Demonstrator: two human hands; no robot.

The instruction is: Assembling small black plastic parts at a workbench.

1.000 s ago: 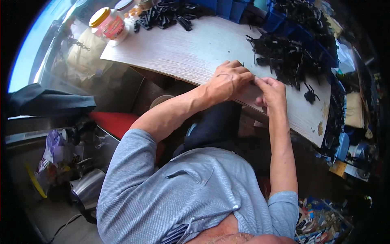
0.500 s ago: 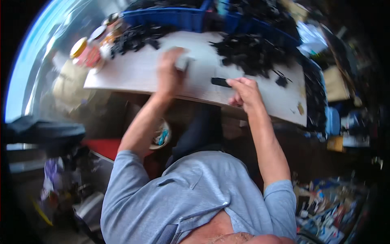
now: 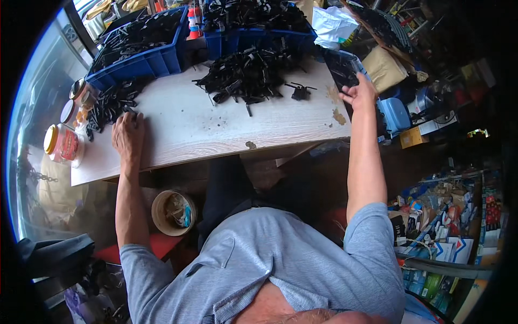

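Note:
My left hand (image 3: 128, 135) lies palm down on the pale wooden table (image 3: 216, 129), its fingertips touching a small heap of black plastic parts (image 3: 108, 105) at the table's left end. My right hand (image 3: 359, 92) reaches past the table's right edge and rests against a dark, bluish bin (image 3: 341, 63); what its fingers hold is hidden. A larger pile of black parts (image 3: 248, 75) sits at the table's far middle, between the two hands and apart from both.
Two blue crates (image 3: 143, 56) (image 3: 259, 33) full of black parts line the far edge. A jar with a yellow lid (image 3: 62, 144) stands at the left end. A beige bucket (image 3: 172, 212) sits under the table. Boxes and clutter crowd the floor at right.
The hands were together at the table's front edge. The left hand has moved out to the left heap and the right hand has swung far right, past the table edge.

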